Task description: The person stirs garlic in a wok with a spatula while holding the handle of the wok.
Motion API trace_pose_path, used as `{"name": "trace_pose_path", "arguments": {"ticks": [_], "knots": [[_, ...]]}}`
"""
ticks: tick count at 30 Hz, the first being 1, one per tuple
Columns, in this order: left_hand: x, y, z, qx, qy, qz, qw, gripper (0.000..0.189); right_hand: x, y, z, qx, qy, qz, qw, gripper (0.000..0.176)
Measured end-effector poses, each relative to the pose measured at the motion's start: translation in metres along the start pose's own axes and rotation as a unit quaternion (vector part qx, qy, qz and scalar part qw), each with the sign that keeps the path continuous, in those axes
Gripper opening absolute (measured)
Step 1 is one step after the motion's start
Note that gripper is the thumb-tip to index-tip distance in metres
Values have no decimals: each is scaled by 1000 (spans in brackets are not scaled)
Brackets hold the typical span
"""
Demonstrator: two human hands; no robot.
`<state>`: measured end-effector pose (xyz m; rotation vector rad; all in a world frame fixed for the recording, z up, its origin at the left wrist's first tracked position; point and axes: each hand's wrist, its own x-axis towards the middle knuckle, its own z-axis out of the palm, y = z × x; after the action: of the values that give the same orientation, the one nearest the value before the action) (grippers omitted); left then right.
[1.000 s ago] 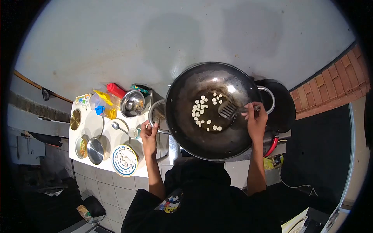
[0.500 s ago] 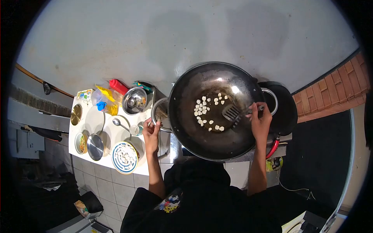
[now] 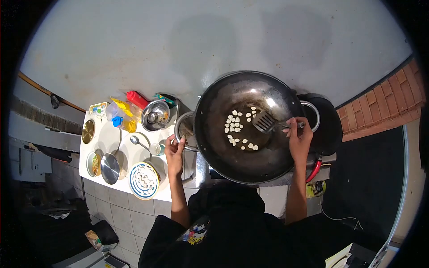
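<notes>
A large dark wok (image 3: 250,167) fills the centre, with small white cubes (image 3: 233,127) scattered over its base. My left hand (image 3: 174,154) is closed on the metal loop handle (image 3: 177,125) at the wok's left side. In my right hand (image 3: 299,140) is the handle of a slotted spatula (image 3: 264,122). The spatula's head lies inside the wok, just right of the cubes, close to or touching a few of them. Another metal loop handle (image 3: 315,118) sticks out at the wok's right.
On the white table (image 3: 129,154) at left stand a bowl of white pieces (image 3: 144,181), a steel bowl (image 3: 155,115), an oil bottle (image 3: 126,123), a red bottle (image 3: 136,99), a spoon (image 3: 135,140) and a metal lid (image 3: 110,168). A black pan (image 3: 328,120) sits right of the wok.
The spatula's head has shifted slightly up and left in the wok, its blade turned a little. A few cubes have moved slightly. My left hand has stayed on the handle.
</notes>
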<state>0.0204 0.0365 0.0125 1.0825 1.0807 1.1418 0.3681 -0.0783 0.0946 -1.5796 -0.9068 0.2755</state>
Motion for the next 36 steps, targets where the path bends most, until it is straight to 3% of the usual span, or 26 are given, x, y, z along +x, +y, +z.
{"name": "trace_pose_path", "arguments": {"ticks": [3,8,14,23,33,36], "knots": [[-1,-1,-1,-4,2,0,1000,27,-2,-8,0,56,19,-9,998,16],[1,-3,-2,-7,1,3,1000,27,-3,-8,-6,-93,3,21,995,17],[-1,2,2,-6,1,-5,1000,27,-1,1,1,26,5,2,1000,16],[0,-2,-1,-6,1,-4,1000,28,-6,-3,-11,-58,34,7,998,15],[-3,-1,4,7,5,10,1000,29,2,-4,5,-75,38,36,996,13],[-2,2,3,8,2,1,1000,28,4,-6,15,-19,6,2,1000,12]]}}
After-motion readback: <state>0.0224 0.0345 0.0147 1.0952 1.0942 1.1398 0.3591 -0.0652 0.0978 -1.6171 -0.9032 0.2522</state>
